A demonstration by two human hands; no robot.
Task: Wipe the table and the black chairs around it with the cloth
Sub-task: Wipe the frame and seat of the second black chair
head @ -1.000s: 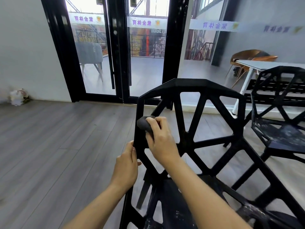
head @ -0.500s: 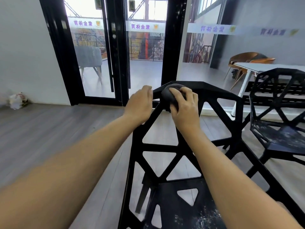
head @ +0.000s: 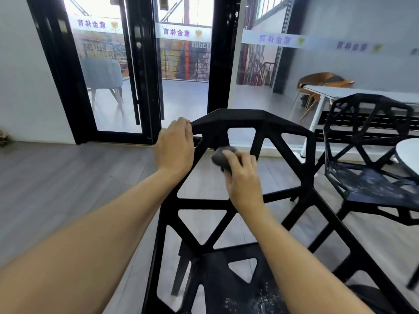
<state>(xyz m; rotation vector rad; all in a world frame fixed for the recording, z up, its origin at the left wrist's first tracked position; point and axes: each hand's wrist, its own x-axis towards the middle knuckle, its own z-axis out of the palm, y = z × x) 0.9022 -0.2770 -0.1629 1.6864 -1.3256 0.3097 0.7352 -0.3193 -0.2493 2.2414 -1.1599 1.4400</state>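
A black chair [head: 244, 120] with an open lattice back stands right in front of me. My left hand [head: 174, 148] grips the top left corner of its backrest. My right hand [head: 241, 175] holds a bunched dark grey cloth [head: 221, 156] and presses it against a strut just below the top rail. The seat at the bottom of the view shows whitish dust marks. A second black chair [head: 371, 155] stands to the right, its seat also dusty. The edge of a white round table [head: 408, 152] shows at the far right.
Black-framed glass doors [head: 145, 71] stand ahead, with grey wood flooring [head: 68, 189] to the left. A long white table [head: 362, 92] and orange-brown chairs [head: 322, 81] are at the back right. A small bundle lies by the left wall.
My right hand has moved the cloth from the left edge of the backrest up to the top rail, then down onto a strut below it. My left hand rose to the top corner.
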